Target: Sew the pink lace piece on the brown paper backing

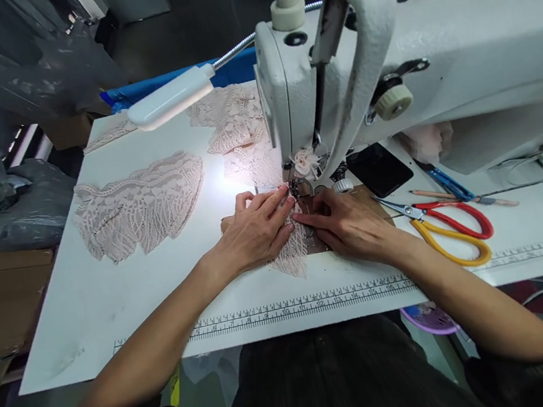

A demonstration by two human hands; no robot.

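Observation:
A strip of pale pink lace (290, 261) runs under the needle area of a white sewing machine (281, 94). My left hand (259, 229) lies flat over the lace, fingers stretched toward the presser foot. On the other side, my right hand (342, 224) has its fingers bent together, with fingertips at the lace's right edge beside the foot. The needle and the exact contact of the fingertips are partly hidden. More lace (241, 133) lies bunched behind the needle area, lit by the lamp.
A scalloped lace piece (143, 205) lies on the white table (86, 324) at left. The lamp (173, 97) overhangs the back. To the right are a black phone (380, 169), scissors with red and yellow handles (449, 225), a blue cutter (450, 182) and a pencil (432, 194). A ruler strip (286, 310) edges the front.

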